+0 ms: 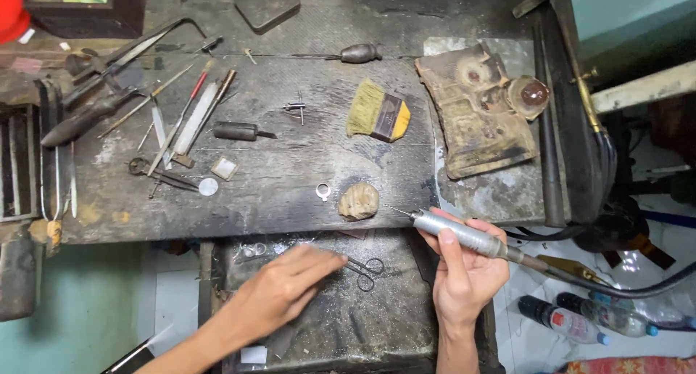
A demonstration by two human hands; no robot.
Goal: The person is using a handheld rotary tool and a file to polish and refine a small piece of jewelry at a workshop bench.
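My right hand (467,272) grips a silver rotary handpiece (457,232) with a thin bit pointing left toward a worn wooden peg (358,201) at the bench's front edge. A black flexible shaft (616,287) runs off from it to the right. My left hand (286,287) reaches flat into the dusty metal drawer (391,323), fingertips close to small scissors (366,269); it holds nothing that I can see. A small silver ring (323,191) lies on the bench just left of the peg.
On the dark workbench (290,163) lie a yellow-handled brush (377,111), files and gravers (181,120), a saw frame (138,47), a black-handled tool (235,131) and a scorched block (478,113). Plastic bottles (580,319) lie on the floor at right.
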